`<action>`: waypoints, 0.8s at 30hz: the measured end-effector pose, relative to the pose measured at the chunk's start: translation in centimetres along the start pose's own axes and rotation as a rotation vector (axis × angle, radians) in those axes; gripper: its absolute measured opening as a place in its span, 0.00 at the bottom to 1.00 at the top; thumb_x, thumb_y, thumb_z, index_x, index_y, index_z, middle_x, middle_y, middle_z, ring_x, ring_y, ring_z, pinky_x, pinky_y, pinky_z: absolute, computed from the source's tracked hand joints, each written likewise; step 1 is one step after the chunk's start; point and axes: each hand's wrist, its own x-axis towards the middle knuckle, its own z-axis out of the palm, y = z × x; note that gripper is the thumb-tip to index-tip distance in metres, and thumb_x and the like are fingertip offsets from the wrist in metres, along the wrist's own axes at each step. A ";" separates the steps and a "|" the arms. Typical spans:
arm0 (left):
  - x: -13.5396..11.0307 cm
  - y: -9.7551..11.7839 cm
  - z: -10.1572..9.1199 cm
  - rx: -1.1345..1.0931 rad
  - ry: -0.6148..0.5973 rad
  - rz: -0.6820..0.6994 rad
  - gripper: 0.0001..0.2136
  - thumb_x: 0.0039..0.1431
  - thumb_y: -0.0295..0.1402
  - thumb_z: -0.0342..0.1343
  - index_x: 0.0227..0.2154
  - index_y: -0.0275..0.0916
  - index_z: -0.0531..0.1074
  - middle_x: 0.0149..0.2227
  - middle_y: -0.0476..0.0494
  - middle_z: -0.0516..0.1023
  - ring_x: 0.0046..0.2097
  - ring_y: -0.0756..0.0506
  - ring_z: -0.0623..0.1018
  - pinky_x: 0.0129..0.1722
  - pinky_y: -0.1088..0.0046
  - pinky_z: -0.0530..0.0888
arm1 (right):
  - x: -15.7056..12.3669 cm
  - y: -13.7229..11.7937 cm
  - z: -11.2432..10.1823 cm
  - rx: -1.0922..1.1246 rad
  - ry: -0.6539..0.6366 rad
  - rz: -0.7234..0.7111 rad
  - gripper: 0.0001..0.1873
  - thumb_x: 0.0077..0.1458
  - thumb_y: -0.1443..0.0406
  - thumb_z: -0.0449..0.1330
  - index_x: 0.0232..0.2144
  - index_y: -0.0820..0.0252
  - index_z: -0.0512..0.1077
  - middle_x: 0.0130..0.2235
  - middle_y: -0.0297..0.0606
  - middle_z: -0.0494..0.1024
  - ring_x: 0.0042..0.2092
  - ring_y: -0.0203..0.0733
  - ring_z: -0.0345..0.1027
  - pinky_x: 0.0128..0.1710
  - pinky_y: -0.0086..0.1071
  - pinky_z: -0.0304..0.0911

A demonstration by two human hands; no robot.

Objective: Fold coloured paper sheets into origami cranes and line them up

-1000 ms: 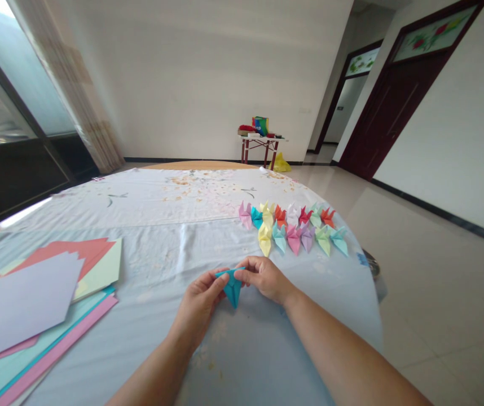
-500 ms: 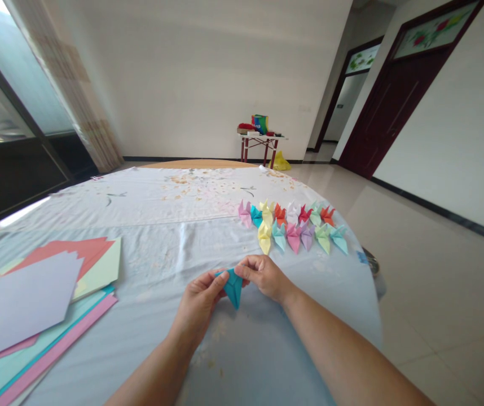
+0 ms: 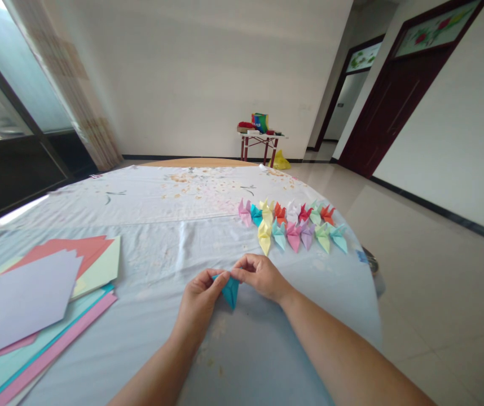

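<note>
A small piece of folded blue paper points downward between my hands, above the near part of the table. My left hand pinches its upper left side between thumb and fingers. With thumb and forefinger, my right hand grips the top edge close to the left thumb. The fingers cover the paper's upper part, so its folds there are hidden. Beyond my right hand stand two rows of folded paper cranes in yellow, pink, green, red, white, purple and blue.
On the left lies a stack of coloured paper sheets. A floral cloth covers the round table. Against the far wall, a small table bears a colourful bag and boxes, with a yellow plastic bag beside it on the floor.
The blue paper has shifted slightly left and tilted in my fingers. My right hand has moved a little left along its top edge, nearer the left thumb.
</note>
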 end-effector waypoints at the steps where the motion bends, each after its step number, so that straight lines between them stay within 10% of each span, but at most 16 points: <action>1: 0.0 0.0 0.0 0.006 -0.003 0.005 0.10 0.45 0.37 0.61 0.25 0.35 0.71 0.22 0.49 0.76 0.24 0.51 0.72 0.26 0.77 0.67 | 0.0 -0.1 0.0 0.009 -0.006 0.005 0.14 0.46 0.57 0.60 0.26 0.64 0.70 0.23 0.31 0.69 0.25 0.31 0.61 0.27 0.25 0.58; 24: -0.4 1.5 0.0 -0.261 -0.233 -0.104 0.13 0.53 0.36 0.54 0.39 0.34 0.74 0.36 0.38 0.79 0.42 0.40 0.76 0.41 0.65 0.70 | 0.3 0.6 -0.8 0.162 0.065 0.054 0.16 0.45 0.56 0.61 0.26 0.66 0.73 0.21 0.34 0.72 0.24 0.32 0.63 0.27 0.28 0.60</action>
